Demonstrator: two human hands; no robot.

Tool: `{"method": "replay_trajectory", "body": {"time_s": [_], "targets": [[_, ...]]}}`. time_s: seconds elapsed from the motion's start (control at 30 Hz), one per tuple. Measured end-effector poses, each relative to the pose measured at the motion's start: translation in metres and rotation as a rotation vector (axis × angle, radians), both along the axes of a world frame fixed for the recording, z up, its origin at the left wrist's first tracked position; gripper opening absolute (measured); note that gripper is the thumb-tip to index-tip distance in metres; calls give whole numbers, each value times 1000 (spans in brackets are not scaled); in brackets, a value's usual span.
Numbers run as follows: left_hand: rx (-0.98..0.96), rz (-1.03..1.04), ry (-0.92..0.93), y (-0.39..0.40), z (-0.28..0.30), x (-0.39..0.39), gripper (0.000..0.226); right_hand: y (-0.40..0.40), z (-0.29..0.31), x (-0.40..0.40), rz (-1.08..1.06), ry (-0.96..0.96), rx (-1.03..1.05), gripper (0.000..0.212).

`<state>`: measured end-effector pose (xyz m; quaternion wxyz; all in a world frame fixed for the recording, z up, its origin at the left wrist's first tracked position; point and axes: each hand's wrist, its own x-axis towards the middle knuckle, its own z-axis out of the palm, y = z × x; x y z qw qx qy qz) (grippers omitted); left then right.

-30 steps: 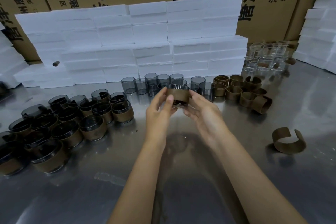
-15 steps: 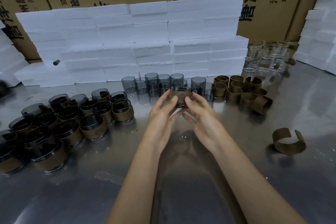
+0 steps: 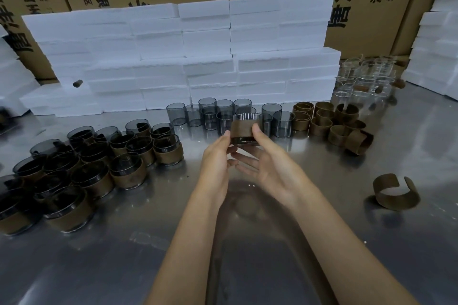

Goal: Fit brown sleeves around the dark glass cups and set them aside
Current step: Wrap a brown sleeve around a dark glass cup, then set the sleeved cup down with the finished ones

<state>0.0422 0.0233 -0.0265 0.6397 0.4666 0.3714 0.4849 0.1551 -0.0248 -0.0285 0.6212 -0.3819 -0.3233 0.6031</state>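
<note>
Both hands, left hand (image 3: 216,156) and right hand (image 3: 270,163), pinch the upright sleeved cup (image 3: 245,129); finished cups (image 3: 124,171) lie leftward, nearer the left.

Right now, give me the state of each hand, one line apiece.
Left hand: pinches the sleeved cup on its left side.
Right hand: thumb on the cup's right side, fingers under it.

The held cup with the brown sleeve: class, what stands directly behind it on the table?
Behind the held cup stands a cluster of bare dark glass cups, with stacked white foam blocks behind them. The cup and both hands cover some of the cluster, so a full count is impossible.
</note>
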Motion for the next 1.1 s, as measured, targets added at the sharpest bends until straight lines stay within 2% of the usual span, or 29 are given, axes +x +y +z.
{"method": "replay_trajectory", "body": {"time_s": [0.07, 0.17, 0.27, 0.33, 0.4, 0.5, 0.6, 0.67, 0.77, 0.9, 1.0, 1.1], "targets": [[22, 24, 27, 0, 0, -1, 33, 0, 0, -3, -33, -43, -7, 74], [26, 3, 38, 1, 0, -3, 30, 1, -5, -4, -112, -152, 8, 68], [78, -12, 174, 3, -1, -5, 32, 5, -13, -4, -211, -401, 74, 37], [113, 23, 270, 3, -4, -5, 30, 10, -21, -5, -276, -616, 97, 32], [123, 76, 330, 5, -6, -6, 36, 14, -28, -6, -307, -821, 105, 36], [123, 170, 497, 8, -6, -12, 50, 17, -37, -6, -272, -945, 34, 58], [174, 302, 920, 10, -3, -21, 61, 17, -41, -5, -255, -1041, -22, 77], [241, 403, 1172, 10, -4, -27, 68, 17, -42, -4, -248, -1069, -34, 80], [315, 542, 1322, 11, -6, -33, 66, 18, -41, -2, -252, -1033, -63, 76], [317, 644, 1345, 14, -10, -39, 64, 17, -40, 0, -255, -1028, -63, 69], [352, 673, 1312, 17, -13, -43, 73, 15, -38, 0, -253, -1006, -76, 64], [374, 696, 1300, 18, -16, -47, 67, 17, -36, 3, -252, -968, -85, 56]]}}
